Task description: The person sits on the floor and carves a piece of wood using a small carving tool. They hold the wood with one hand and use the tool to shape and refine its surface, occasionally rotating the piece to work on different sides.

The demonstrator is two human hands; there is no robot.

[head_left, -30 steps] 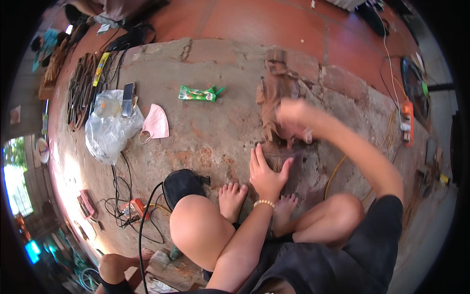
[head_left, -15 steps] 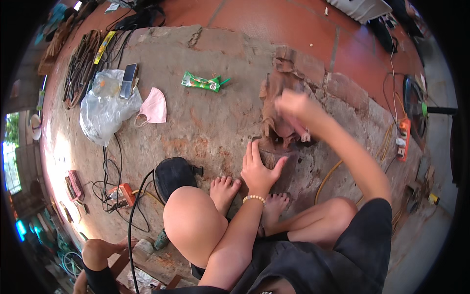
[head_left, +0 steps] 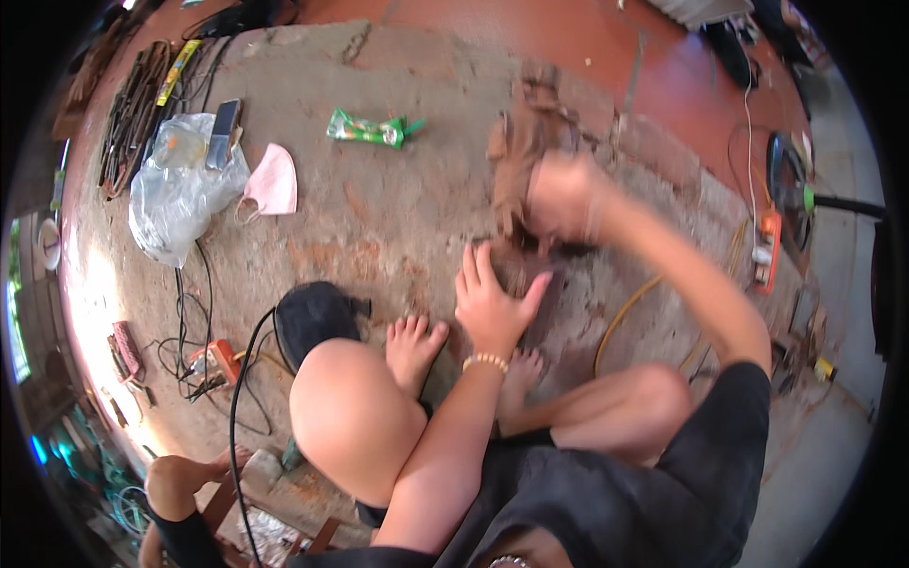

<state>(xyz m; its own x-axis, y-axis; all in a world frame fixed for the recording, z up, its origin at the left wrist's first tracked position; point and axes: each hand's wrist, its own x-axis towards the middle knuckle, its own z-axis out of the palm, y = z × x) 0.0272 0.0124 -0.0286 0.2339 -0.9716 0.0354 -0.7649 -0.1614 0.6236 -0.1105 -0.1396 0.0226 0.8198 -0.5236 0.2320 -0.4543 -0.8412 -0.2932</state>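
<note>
A long, irregular brown piece (head_left: 516, 156), seemingly carved wood, lies on the worn ground ahead of me. My left hand (head_left: 490, 301) rests on its near end, fingers stretched out and thumb spread wide. A beaded bracelet (head_left: 486, 361) circles that wrist. Over the middle of the piece is my right hand (head_left: 565, 197), smeared by motion, its fingers looking curled in. What it grips is hidden in the blur; half a second ago a reddish-brown stick-like thing showed beside it. My bare feet (head_left: 417, 350) are just behind the left hand.
To the left lie a green packet (head_left: 367, 129), a pink mask (head_left: 273, 180), a phone (head_left: 223, 133), a plastic bag (head_left: 175, 208) and a bundle of thin tools (head_left: 133, 118). Orange power strips (head_left: 767, 251) and cables flank me. A fan (head_left: 788, 180) stands right; another person's leg (head_left: 175, 488) is lower left.
My right hand has swung lower and nearer my left hand, covering the stick-like thing. The left hand keeps its place on the brown piece. The whole view has shifted slightly.
</note>
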